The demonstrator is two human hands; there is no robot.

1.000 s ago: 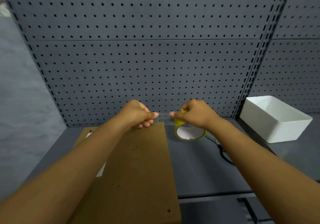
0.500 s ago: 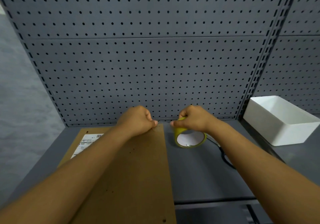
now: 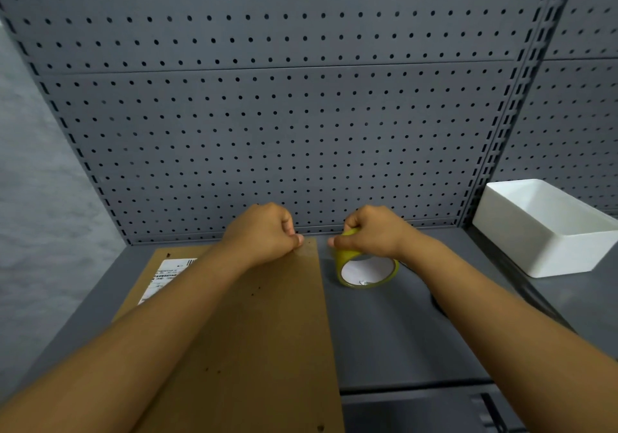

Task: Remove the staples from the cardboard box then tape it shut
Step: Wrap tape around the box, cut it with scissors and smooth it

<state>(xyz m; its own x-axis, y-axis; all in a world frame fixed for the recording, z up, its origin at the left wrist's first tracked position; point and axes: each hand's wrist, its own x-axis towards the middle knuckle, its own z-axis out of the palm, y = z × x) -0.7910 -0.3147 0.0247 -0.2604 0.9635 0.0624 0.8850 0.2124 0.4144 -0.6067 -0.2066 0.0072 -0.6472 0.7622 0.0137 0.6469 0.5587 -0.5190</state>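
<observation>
A flat brown cardboard box lies on the grey bench, with a white shipping label near its far left corner and small staple holes dotted over its top. My left hand is curled at the box's far right corner, its thumb and fingers pinching the clear tape end down onto the cardboard. My right hand grips a yellow-rimmed roll of clear tape just right of the box, tilted so that its white core faces me. A short stretch of tape between the two hands is barely visible.
A white plastic bin stands at the far right of the bench. A black cable or tool handle shows under my right forearm. A grey pegboard rises right behind the box. The bench's front edge runs below the roll.
Both hands have sunk towards the box's far edge; the left thumb now presses on the cardboard corner, and the roll sits lower, close to the bench. The view has tilted down slightly.
</observation>
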